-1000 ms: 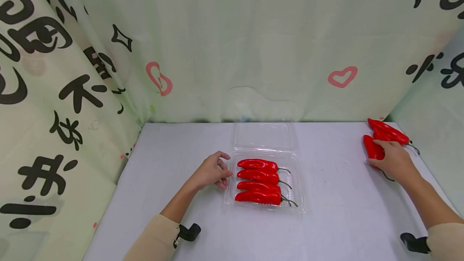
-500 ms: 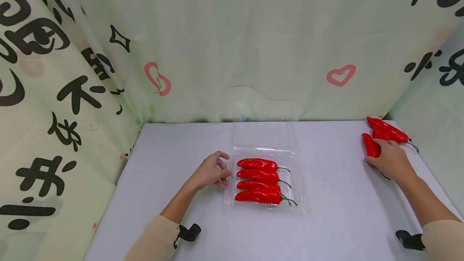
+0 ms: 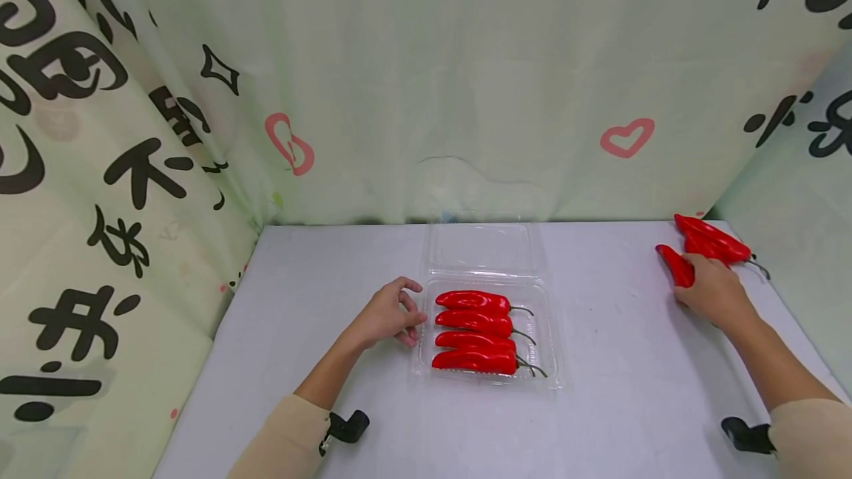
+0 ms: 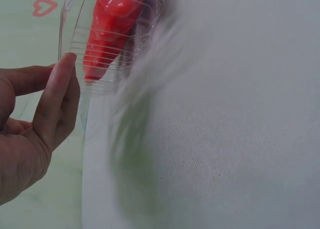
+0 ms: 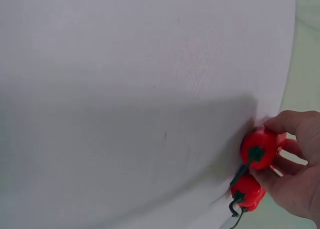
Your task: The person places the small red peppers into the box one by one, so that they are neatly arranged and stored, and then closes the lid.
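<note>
In the head view my right hand [image 3: 719, 293] holds a red chili pepper [image 3: 675, 266] at the table's far right. The right wrist view shows thumb and fingers around this pepper [image 5: 257, 148], its green stem toward the camera. Right beside it lie more red chili peppers [image 3: 715, 241], partly overlapping. A clear plastic clamshell box [image 3: 551, 316] stands mid-table with its lid raised at the back. Several red chili peppers [image 3: 474, 324] lie in it side by side, stems to the right. My left hand [image 3: 386, 314], fingers loosely bent, is at the box's left edge; fingertips seem to touch its wall [image 4: 75, 74].
A white cloth covers the table [image 3: 612, 405]. Behind it and at both sides hang printed pale green curtains [image 3: 492, 94]. A black wrist camera [image 3: 349, 426] sticks out from the left sleeve, another black camera [image 3: 747, 436] from the right.
My right hand has shifted slightly left with the chili pepper, which has turned and now tilts away from the other peppers. The left hand and the box have stayed put.
</note>
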{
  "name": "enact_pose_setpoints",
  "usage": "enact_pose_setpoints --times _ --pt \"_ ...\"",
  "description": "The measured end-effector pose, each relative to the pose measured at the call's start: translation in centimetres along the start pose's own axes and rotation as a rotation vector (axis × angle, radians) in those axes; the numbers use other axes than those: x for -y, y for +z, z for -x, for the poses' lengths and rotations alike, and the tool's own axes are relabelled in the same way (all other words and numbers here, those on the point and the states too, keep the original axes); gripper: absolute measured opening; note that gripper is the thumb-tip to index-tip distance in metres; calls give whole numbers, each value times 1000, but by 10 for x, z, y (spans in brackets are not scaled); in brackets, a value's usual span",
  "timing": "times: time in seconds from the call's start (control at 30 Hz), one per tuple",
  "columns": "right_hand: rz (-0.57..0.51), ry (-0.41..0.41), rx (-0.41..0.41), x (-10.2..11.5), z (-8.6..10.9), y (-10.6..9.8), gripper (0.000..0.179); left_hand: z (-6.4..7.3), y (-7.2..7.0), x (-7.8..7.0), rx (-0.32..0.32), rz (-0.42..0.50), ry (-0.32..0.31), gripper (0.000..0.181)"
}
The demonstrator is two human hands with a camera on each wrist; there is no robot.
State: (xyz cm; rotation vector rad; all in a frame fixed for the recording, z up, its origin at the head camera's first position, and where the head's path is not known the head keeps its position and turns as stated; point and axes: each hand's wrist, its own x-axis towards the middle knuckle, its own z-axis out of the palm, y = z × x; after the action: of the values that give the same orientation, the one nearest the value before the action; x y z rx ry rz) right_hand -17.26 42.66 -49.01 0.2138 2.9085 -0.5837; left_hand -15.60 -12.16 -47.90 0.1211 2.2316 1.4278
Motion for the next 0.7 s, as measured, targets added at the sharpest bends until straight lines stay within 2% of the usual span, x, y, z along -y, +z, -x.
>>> enact_pose_setpoints --times 0.37,0.7 --pt "-7 30 -14 3 -1 2 95 0 0 0 3 7 -2 52" --pt "-35 19 -25 2 0 3 92 -1 0 -1 1 7 -5 51"
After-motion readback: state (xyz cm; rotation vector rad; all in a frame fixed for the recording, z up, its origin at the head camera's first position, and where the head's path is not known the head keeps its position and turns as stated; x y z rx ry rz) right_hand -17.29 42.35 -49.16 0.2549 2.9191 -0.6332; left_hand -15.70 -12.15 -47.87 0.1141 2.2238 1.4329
